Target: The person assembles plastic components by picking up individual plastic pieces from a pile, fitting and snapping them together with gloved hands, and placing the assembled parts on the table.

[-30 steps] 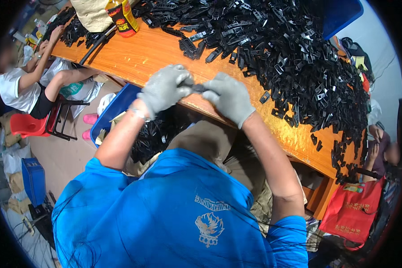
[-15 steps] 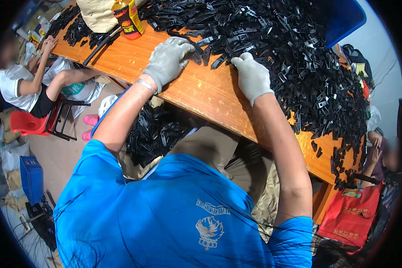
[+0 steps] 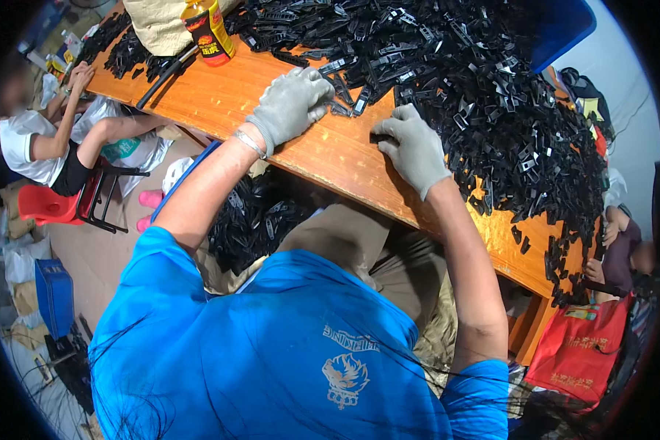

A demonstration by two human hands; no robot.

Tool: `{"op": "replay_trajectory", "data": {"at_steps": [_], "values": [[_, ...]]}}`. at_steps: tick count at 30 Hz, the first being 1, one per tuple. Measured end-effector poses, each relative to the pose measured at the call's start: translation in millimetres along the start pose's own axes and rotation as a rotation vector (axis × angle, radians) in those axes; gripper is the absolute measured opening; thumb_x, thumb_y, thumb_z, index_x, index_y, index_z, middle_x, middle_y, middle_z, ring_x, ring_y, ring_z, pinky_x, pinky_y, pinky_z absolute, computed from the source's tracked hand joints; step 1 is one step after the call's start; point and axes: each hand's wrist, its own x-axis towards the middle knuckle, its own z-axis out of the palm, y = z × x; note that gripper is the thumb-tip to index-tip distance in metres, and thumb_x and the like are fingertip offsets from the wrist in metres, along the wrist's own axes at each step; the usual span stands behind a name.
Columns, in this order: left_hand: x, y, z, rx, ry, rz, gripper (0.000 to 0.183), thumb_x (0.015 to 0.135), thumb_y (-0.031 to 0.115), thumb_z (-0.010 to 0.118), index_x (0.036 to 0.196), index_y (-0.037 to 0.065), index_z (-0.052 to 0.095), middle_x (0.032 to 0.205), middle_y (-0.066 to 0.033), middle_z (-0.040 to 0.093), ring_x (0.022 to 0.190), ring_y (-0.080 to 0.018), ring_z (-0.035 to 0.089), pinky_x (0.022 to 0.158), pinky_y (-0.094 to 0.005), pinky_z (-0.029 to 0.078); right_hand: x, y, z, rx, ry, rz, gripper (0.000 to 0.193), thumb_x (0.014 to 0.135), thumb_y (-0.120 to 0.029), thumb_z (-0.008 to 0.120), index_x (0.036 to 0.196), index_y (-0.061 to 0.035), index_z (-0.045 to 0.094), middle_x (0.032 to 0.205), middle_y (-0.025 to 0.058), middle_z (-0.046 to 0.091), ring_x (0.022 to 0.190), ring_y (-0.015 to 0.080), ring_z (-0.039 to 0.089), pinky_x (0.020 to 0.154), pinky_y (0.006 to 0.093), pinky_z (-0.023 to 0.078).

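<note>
The left hand (image 3: 290,107), in a grey glove, rests on the table (image 3: 328,160) with its fingers curled beside a few black parts (image 3: 360,101) at the near edge of the pile (image 3: 484,110); whether it grips one cannot be told. The right hand (image 3: 416,150), also gloved, is bent over the wood just beside the pile, thumb and fingertips drawn close, any hold unclear. A bottle (image 3: 209,35) stands beyond the left hand.

bright glare on table (image 3: 500,242), dark curved rim
</note>
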Motion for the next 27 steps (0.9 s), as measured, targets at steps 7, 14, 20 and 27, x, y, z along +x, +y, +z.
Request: {"op": "replay_trajectory", "data": {"at_steps": [7, 14, 20, 27], "values": [[-4.9, 17.0, 5.1, -0.095, -0.055, -0.052, 0.018, 0.094, 0.016, 0.075, 0.110, 0.011, 0.070, 0.121, -0.0133, 0.064, 0.113, -0.0384, 0.067, 0.093, -0.0507, 0.057, -31.6, -4.4, 8.9, -0.097, 0.014, -0.027, 0.016, 0.097, -0.022, 0.074, 0.112, -0.0224, 0.077, 0.104, 0.0127, 0.069, 0.086, 0.0389, 0.073, 0.075, 0.0500, 0.060], [-9.7, 30.4, -12.8, 0.000, -0.088, -0.044, 0.024, 0.097, 0.026, 0.074, 0.115, 0.012, 0.066, 0.108, -0.0139, 0.070, 0.107, -0.0397, 0.069, 0.088, -0.0503, 0.056, -41.2, -12.2, -6.8, -0.270, -0.101, -0.043, 0.016, 0.105, -0.019, 0.058, 0.120, -0.0157, 0.064, 0.098, 0.0186, 0.070, 0.083, 0.0410, 0.075, 0.072, 0.0531, 0.061], [-32.7, 40.0, -8.1, -0.209, -0.184, -0.010, 0.023, 0.101, 0.031, 0.072, 0.117, 0.015, 0.077, 0.110, -0.0106, 0.071, 0.104, -0.0356, 0.070, 0.087, -0.0466, 0.057, -37.8, -11.9, -11.9, -0.335, -0.180, -0.042, 0.012, 0.102, -0.015, 0.061, 0.110, -0.0104, 0.068, 0.108, 0.0201, 0.067, 0.090, 0.0400, 0.075, 0.077, 0.0513, 0.061], [-47.2, 40.1, -5.5, -0.279, -0.012, -0.108, 0.025, 0.094, 0.027, 0.080, 0.114, 0.014, 0.078, 0.103, -0.0105, 0.071, 0.102, -0.0335, 0.068, 0.087, -0.0442, 0.055, -29.9, -24.2, 0.0, -0.087, 0.002, -0.007, 0.023, 0.090, -0.023, 0.081, 0.111, -0.0142, 0.078, 0.109, 0.0086, 0.070, 0.094, 0.0337, 0.074, 0.082, 0.0452, 0.061]]}}
